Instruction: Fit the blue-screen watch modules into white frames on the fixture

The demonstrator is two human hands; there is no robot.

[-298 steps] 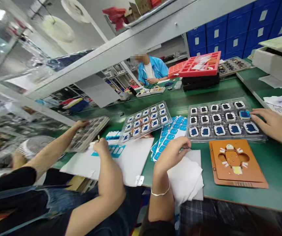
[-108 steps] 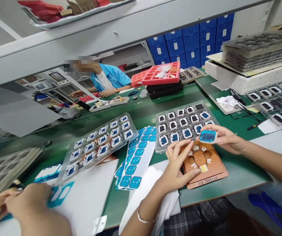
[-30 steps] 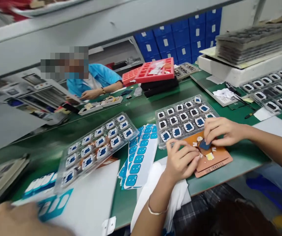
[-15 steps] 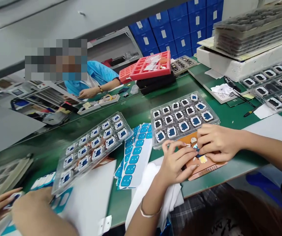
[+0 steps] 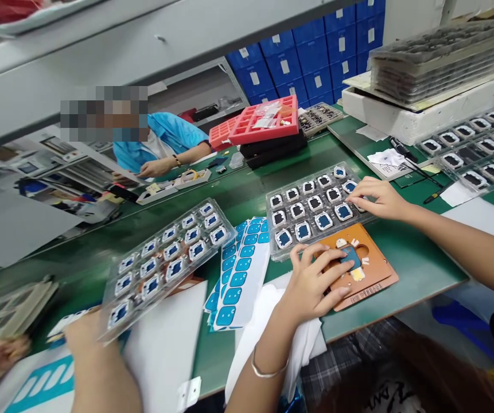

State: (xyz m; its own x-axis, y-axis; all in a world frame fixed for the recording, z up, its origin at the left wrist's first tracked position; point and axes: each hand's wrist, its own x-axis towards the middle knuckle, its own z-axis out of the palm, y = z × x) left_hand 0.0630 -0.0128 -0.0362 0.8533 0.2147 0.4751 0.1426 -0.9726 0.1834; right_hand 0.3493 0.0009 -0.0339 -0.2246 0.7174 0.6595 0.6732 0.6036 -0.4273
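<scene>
My left hand, wearing a bangle, lies with spread fingers on an orange-brown fixture plate. Its fingertips touch a dark blue square piece on the plate, beside a rounded recess, small white bits and a yellow square. My right hand is over the right end of a clear plastic tray, fingers bent but apart. It hides one pocket of that tray; whether it touches a part there, I cannot tell. White-framed parts with black or blue centres fill the other pockets.
Left lie blue sticker sheets, another filled tray and a white board. A neighbour's blurred arm works at lower left. Across the table sits another person near red trays. A white foam box stands back right.
My right hand has left the fixture plate and moved up to the tray's right end. My left hand stays on the plate, now showing the blue piece. The neighbour's hands have shifted.
</scene>
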